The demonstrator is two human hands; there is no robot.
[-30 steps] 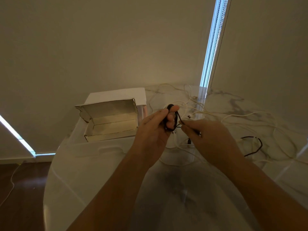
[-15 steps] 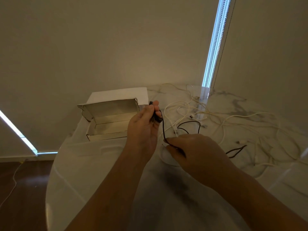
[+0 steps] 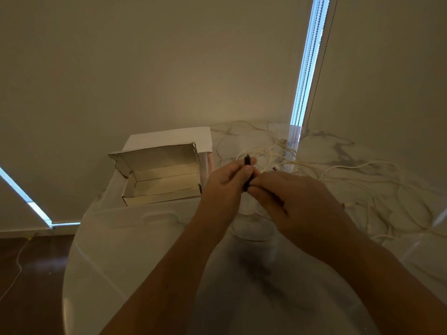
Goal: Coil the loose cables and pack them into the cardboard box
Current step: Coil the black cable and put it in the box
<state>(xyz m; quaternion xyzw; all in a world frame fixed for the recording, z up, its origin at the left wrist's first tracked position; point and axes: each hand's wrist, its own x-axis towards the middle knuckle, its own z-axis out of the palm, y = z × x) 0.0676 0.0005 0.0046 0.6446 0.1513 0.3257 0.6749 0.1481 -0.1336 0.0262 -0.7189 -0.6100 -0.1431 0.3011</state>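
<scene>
A small coiled black cable (image 3: 247, 172) stands on edge between my two hands above the table. My left hand (image 3: 227, 182) pinches it from the left with thumb and fingers. My right hand (image 3: 290, 201) presses against it from the right, fingertips closed on its lower part. The open cardboard box (image 3: 159, 198) sits just left of my hands, lid flap up, nothing visible inside. Several loose white cables (image 3: 350, 175) sprawl over the marble table behind and to the right of my hands.
The round white marble table (image 3: 135, 250) has its curved edge at the left, with dark wood floor (image 3: 29, 274) below. A white sheet (image 3: 169, 137) lies behind the box. A wall and blinds stand close behind the table.
My right hand has come up from the table and met my left hand. The trailing black cable, stretched between them before, is now gathered into the bundle.
</scene>
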